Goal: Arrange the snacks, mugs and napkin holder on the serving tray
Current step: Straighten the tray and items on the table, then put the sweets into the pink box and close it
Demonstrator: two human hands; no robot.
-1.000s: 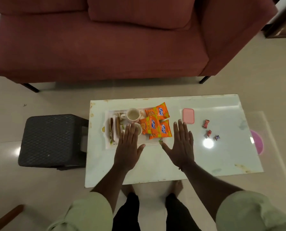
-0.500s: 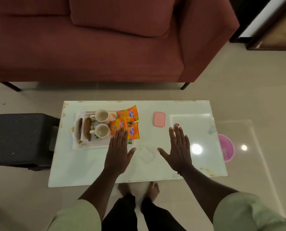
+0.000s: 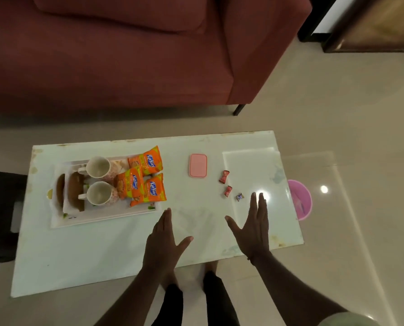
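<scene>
- Head view: my left hand [image 3: 163,241] and right hand [image 3: 252,229] are held over the near half of the white table [image 3: 102,255]. Fingers are straight and together, thumbs spread, and neither hand grasps anything. I cannot tell whether the palms touch the tabletop.
- The serving tray [image 3: 107,216] lies at the table's left end, well left of my left hand. I judge it sits there so everything can be gathered in one place.
- Two mugs [image 3: 98,167] stand upright on it, one behind the other, handles pointing left and mouths up, so they are stable.
- Three orange snack packets [image 3: 154,190] lie flat and overlapping at the tray's right end. The farthest one hangs over the rim, probably for lack of room.
- At the tray's left end a white rack [image 3: 75,205] holds two brown oblong pieces. I cannot tell whether it is the napkin holder.
- Off the tray are a pink box [image 3: 198,165] and three small wrapped sweets [image 3: 228,191]. The sweets lie just beyond my right fingertips, so I judge they go next.
</scene>
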